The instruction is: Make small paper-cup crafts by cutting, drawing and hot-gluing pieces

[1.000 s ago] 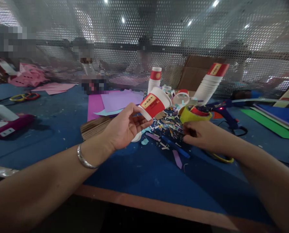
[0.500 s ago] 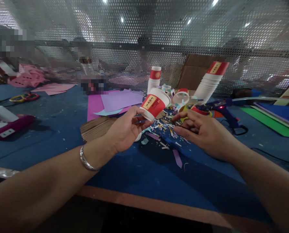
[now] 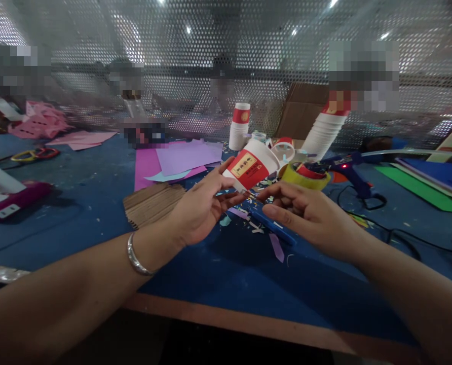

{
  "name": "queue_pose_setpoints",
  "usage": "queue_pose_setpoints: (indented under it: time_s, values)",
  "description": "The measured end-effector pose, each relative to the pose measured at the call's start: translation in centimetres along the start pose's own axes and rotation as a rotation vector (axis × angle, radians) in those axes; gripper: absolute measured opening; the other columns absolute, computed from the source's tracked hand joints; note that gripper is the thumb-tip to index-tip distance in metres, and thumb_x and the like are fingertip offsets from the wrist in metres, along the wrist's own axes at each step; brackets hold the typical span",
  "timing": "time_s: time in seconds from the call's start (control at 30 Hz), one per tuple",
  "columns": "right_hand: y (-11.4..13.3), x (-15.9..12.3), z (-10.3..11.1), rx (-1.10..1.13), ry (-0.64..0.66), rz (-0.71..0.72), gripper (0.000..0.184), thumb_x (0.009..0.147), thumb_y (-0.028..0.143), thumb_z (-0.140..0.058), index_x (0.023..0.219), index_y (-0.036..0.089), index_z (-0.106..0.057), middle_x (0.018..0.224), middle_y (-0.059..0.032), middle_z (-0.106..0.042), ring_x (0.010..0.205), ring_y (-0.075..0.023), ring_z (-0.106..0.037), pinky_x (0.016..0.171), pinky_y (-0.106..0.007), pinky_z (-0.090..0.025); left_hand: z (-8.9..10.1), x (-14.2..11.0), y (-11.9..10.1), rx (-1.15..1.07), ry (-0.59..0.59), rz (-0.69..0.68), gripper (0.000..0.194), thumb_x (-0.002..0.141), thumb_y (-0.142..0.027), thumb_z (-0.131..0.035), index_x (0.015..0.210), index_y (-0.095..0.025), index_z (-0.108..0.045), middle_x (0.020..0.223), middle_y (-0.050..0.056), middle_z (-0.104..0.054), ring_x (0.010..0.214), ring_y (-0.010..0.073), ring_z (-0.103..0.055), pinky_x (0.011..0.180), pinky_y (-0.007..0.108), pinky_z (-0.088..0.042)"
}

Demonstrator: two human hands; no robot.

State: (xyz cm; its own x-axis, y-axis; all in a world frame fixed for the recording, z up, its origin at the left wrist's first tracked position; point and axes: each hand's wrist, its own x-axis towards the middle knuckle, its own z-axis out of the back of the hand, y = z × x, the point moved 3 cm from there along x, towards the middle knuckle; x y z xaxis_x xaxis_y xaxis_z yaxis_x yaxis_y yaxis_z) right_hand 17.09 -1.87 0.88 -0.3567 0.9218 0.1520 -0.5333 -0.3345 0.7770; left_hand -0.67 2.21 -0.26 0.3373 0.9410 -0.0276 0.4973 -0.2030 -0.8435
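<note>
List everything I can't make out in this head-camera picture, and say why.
All in the head view:
Print on the paper cup: the smaller characters are too small to read.
Whether the right hand holds anything: its inner side is turned away.
Near side of the yellow tape roll: partly behind the right hand.
Top of the leaning cup stack: partly masked by pixel blocks.
Left end of the purple device: cut off by the picture's left edge.

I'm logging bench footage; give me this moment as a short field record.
Left hand: holds a tilted red-and-white cup
Right hand: near that cup's base, contact unclear
Between hands: paper scraps, blue pen-like tool
Left of cup: corrugated cardboard, purple paper
Right of cup: yellow tape roll, blue glue gun, red light lit
Behind cup: two cup stacks
</note>
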Motion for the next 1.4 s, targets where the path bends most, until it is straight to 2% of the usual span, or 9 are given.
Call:
queue_pose_setpoints:
  time_s: [0.23, 0.47, 0.67, 0.9, 1.07, 1.4]
  values:
    - [0.6, 0.0, 0.0, 0.016, -0.050, 0.023, 0.036, 0.094, 0.050, -0.057, 0.109, 0.018, -0.061, 0.065, 0.0048, -0.049, 0.051, -0.0071, -0.038, 0.045, -0.022, -0.025, -0.3, -0.4, 0.0, 0.027, 0.073, -0.046, 0.051, 0.081, -0.003, -0.067, 0.128, -0.023, -0.062, 0.110, 0.004, -0.075, 0.098, 0.0147, -0.069, 0.093, 0.028, -0.052]
    - [0.6, -0.1, -0.1, 0.073, -0.075, 0.028, 0.036, 0.095, 0.051, -0.056, 0.107, 0.018, -0.063, 0.062, 0.0057, -0.043, 0.051, -0.0078, -0.036, 0.045, -0.022, -0.025, -0.2, -0.5, 0.2, 0.070, 0.065, -0.081, 0.028, 0.081, -0.007, -0.070, 0.107, -0.016, -0.070, 0.106, 0.005, -0.075, 0.097, 0.0143, -0.069, 0.093, 0.028, -0.053]
    - [0.9, -0.2, -0.2, 0.168, -0.080, 0.002, 0.033, 0.095, 0.049, -0.057, 0.105, 0.018, -0.062, 0.060, 0.0064, -0.042, 0.048, -0.0074, -0.032, 0.043, -0.023, -0.022, -0.1, -0.6, 0.4, 0.160, 0.027, -0.162, 0.029, 0.077, -0.013, -0.076, 0.106, -0.017, -0.071, 0.106, 0.004, -0.073, 0.098, 0.0155, -0.068, 0.091, 0.028, -0.053]
    - [1.1, -0.3, -0.3, 0.179, -0.068, -0.027, 0.036, 0.094, 0.054, -0.055, 0.101, 0.019, -0.061, 0.059, 0.0068, -0.038, 0.047, -0.0071, -0.029, 0.041, -0.023, -0.019, 0.0, -1.1, 0.4, 0.305, 0.014, -0.288, 0.038, 0.080, -0.019, -0.076, 0.117, -0.018, -0.069, 0.112, 0.006, -0.072, 0.102, 0.0174, -0.067, 0.094, 0.029, -0.051]
    - [1.0, -0.6, -0.3, 0.165, -0.076, -0.034, 0.041, 0.092, 0.059, -0.055, 0.096, 0.019, -0.061, 0.060, 0.0062, -0.037, 0.048, -0.0072, -0.031, 0.041, -0.022, -0.021, 0.4, -1.2, 0.2, 0.405, -0.024, -0.382, 0.054, 0.077, -0.020, -0.079, 0.129, -0.022, -0.064, 0.118, 0.006, -0.071, 0.105, 0.0188, -0.066, 0.090, 0.029, -0.052]
    - [0.0, -0.3, -1.2, 0.335, -0.042, -0.057, 0.039, 0.090, 0.058, -0.059, 0.091, 0.019, -0.058, 0.060, 0.0073, -0.034, 0.048, -0.0066, -0.028, 0.041, -0.021, -0.020, 1.0, -1.3, 0.1, 0.610, -0.099, -0.417, 0.059, 0.077, -0.023, -0.079, 0.134, -0.024, -0.062, 0.116, 0.006, -0.071, 0.093, 0.0171, -0.065, 0.087, 0.030, -0.053]
